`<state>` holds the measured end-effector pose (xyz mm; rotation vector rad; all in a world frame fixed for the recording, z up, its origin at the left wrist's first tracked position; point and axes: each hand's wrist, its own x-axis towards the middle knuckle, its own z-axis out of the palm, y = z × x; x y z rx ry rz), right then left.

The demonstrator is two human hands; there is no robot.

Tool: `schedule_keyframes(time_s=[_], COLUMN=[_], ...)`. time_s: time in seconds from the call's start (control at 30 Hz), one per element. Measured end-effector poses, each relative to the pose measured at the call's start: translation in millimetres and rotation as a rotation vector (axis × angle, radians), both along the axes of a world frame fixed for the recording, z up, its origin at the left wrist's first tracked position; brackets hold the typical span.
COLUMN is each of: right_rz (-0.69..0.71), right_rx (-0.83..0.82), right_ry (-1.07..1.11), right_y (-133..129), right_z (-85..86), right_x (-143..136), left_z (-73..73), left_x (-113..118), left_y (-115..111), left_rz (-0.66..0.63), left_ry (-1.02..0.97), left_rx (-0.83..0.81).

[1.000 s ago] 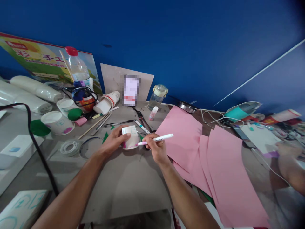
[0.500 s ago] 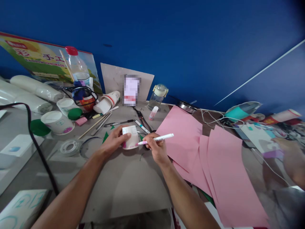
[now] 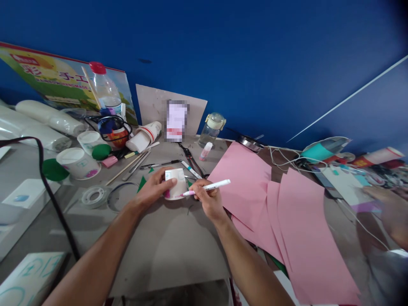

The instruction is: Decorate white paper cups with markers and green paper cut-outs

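Note:
My left hand [image 3: 156,187] is closed around the left side of a white paper cup [image 3: 179,182], its thumb lying across the front. Pink marks run along the cup's lower edge, and faint blue lines show higher up. Between the fingers of my right hand [image 3: 208,199] is a white marker pen [image 3: 216,185] with a pink tip end, which meets the cup near its lower right edge. Green paper scraps [image 3: 142,184] lie beside my left hand. Scissors [image 3: 188,156] and a blue-and-white marker [image 3: 190,169] rest just behind the cup.
Pink paper sheets [image 3: 302,229] cover the table at right. To the left are a tape roll [image 3: 93,196], a decorated paper cup [image 3: 78,165] and a red-capped bottle [image 3: 105,87]. A glass jar [image 3: 212,127] stands behind. Another person's arm [image 3: 393,212] is at far right.
The marker tip has shifted slightly left along the cup's lower edge, and the pen lies a little lower. My left hand keeps its hold on the cup.

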<state>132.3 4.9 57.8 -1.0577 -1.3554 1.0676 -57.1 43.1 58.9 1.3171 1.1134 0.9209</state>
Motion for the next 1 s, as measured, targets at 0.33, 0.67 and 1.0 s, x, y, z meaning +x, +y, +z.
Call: schedule_keyframes(time_s=[0.33, 0.67, 1.0], right_rz=[-0.045, 0.010, -0.017], right_rx=[0.008, -0.004, 0.027], right_ry=[0.025, 0.014, -0.005], right_y=[0.0, -1.1, -0.6], right_z=[-0.5, 1.9, -1.8], right_x=[0.3, -2.6, -1.7], left_z=[1.5, -2.0, -3.4], left_x=[0.2, 1.2, 1.2], left_y=[-0.1, 1.6, 2.0], left_rz=[-0.007, -0.016, -0.029], left_ry=[-0.005, -0.025, -0.052], left_rx=[0.008, 0.005, -0.002])
